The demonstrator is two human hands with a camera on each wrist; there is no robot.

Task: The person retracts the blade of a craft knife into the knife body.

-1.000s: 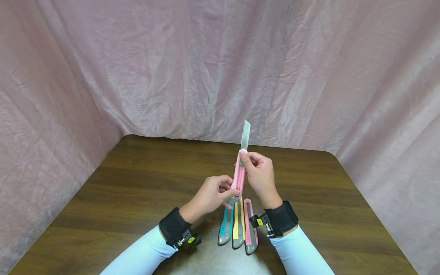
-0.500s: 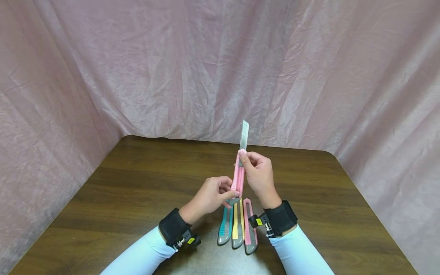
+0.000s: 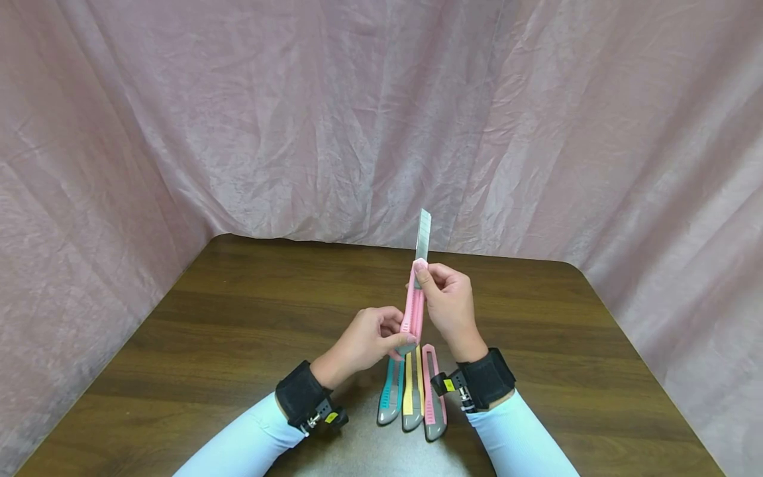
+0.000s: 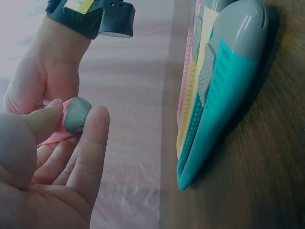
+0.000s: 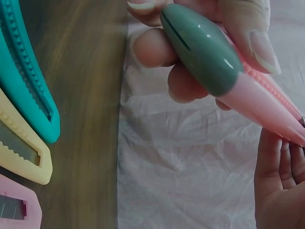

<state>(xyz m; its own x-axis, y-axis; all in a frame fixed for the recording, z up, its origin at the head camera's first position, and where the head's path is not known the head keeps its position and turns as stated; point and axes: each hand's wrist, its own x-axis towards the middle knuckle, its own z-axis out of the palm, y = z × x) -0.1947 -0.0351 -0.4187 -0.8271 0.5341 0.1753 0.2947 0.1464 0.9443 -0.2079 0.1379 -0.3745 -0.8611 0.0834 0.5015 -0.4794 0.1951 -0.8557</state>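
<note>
A pink utility knife (image 3: 411, 311) with a grey end is held up over the table, its long segmented blade (image 3: 423, 233) sticking out at the top. My left hand (image 3: 372, 336) pinches it near the grey end, between thumb and fingers. Higher up, my right hand (image 3: 450, 298) grips it with the thumb on the slider close to the blade end. Below them, three more utility knives lie side by side: a teal one (image 3: 391, 392), a yellow one (image 3: 413, 394) and a pink one (image 3: 435, 397). In the left wrist view the held knife's grey end (image 4: 77, 116) shows between the fingers.
The brown wooden table (image 3: 268, 291) reaches to a pink curtain (image 3: 310, 119) hanging along its back and sides. Both wrists wear black straps with small cameras, the right one (image 3: 444, 384) overlapping the lying pink knife in the head view.
The held pink knife has tilted and shifted very slightly left, its grey end a little lower. Both hands keep their hold, and the lying knives stay in place.
</note>
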